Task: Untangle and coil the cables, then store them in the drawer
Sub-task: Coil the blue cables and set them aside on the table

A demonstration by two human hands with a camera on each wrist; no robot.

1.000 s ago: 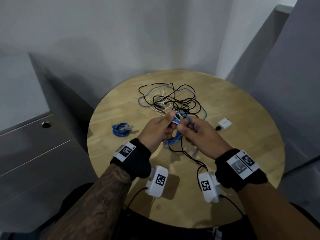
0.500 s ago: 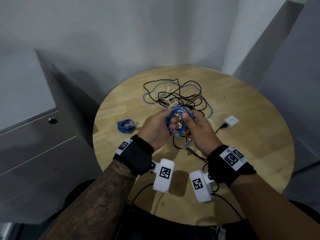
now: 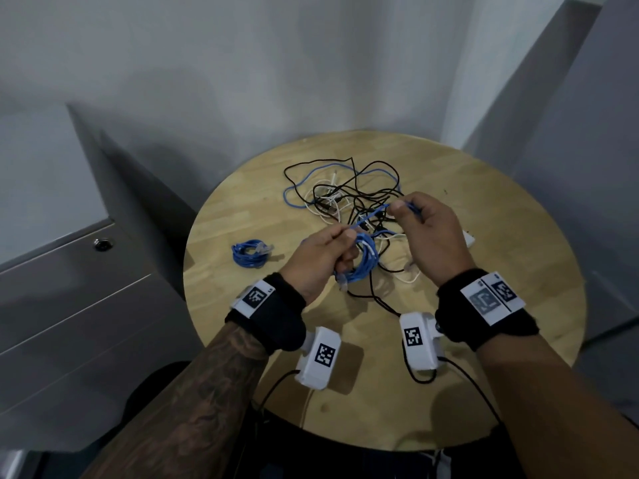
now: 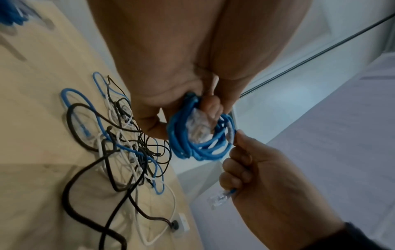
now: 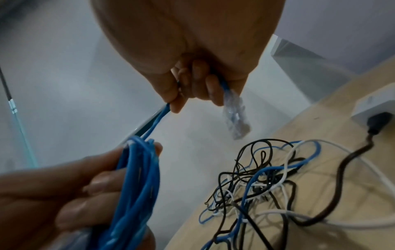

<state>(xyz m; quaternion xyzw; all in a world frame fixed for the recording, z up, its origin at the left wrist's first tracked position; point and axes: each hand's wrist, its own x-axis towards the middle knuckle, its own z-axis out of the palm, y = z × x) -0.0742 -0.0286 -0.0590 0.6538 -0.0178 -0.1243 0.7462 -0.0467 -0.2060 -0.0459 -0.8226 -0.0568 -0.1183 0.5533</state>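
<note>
No legible writing on blue cable (image 3: 359,261)

We saw a matt, pale wooden bench (image 3: 484,340), a smooth blue plastic-sheathed cable (image 3: 359,261) with a clear glossy plug (image 5: 236,116), and a brushed grey metal drawer cabinet (image 3: 69,305).

Office-like room: grey lockable drawer cabinet (image 3: 86,305), round wooden table (image 3: 518,271), plain white walls (image 3: 276,63).
</note>
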